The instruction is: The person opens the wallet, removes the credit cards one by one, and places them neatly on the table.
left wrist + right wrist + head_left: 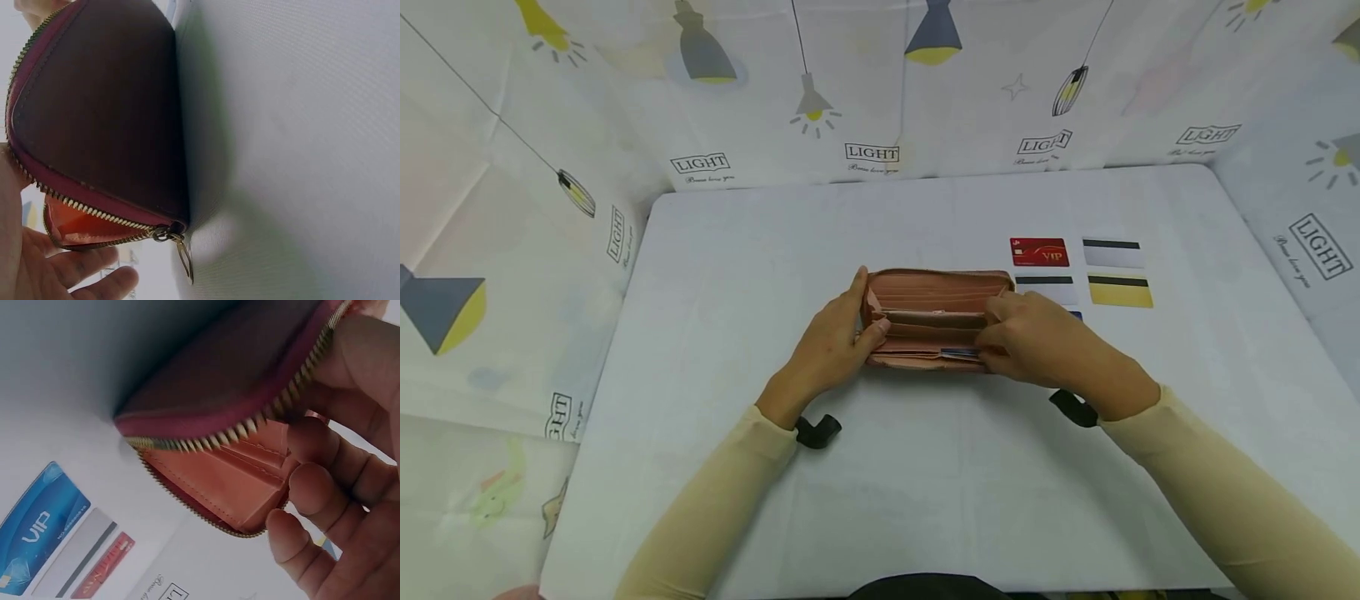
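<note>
A zip-around wallet (937, 292) with a salmon-pink lining stands spread apart on the table, its slots facing up. At its left end my left hand (829, 342) grips the side, thumb inside and fingers outside. The brass zipper pull (185, 259) hangs near that end in the left wrist view. My right hand (1037, 337) reaches into the wallet's right end, with thumb and forefinger pinching at a bluish card (958, 353) in the front slot. Their tips are hidden behind the zipper edge in the right wrist view, where the other fingers (312, 487) curl beside the wallet.
Right of the wallet lie a red VIP card (1039, 252), two grey striped cards (1112, 254) and a yellow card (1120, 292). A blue VIP card (40, 528) lies nearest the right hand. Printed cloth walls (775, 108) border the white table (737, 250).
</note>
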The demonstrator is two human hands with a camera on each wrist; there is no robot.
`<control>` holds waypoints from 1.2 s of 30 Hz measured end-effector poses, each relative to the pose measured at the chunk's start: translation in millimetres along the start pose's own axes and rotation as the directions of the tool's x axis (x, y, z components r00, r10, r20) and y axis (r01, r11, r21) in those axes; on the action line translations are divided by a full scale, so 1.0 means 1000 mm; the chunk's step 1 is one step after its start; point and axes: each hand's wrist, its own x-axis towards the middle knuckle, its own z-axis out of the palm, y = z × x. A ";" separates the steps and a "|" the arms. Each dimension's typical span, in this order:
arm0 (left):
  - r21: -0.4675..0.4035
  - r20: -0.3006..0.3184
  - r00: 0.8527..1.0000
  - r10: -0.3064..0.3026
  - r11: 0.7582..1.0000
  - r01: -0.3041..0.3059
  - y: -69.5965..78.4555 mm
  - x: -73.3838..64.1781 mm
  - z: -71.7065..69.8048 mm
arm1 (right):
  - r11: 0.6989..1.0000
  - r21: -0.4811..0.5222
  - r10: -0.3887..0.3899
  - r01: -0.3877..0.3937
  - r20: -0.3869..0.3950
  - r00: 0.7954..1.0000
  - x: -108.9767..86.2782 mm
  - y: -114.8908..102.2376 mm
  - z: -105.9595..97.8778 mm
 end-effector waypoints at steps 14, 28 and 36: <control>-0.015 0.013 1.000 -0.016 1.000 0.016 0.004 0.002 -0.002 | 0.973 -0.228 0.026 -0.021 0.021 0.999 0.009 -0.002 0.005; -0.050 0.019 0.999 -0.034 0.998 0.035 0.004 0.004 0.001 | 0.961 -0.275 0.056 -0.033 0.077 0.995 0.014 0.004 0.008; -0.056 0.005 1.000 -0.026 0.998 0.026 0.004 0.004 -0.001 | 0.979 -0.202 -0.012 -0.021 -0.161 0.987 0.005 0.010 0.013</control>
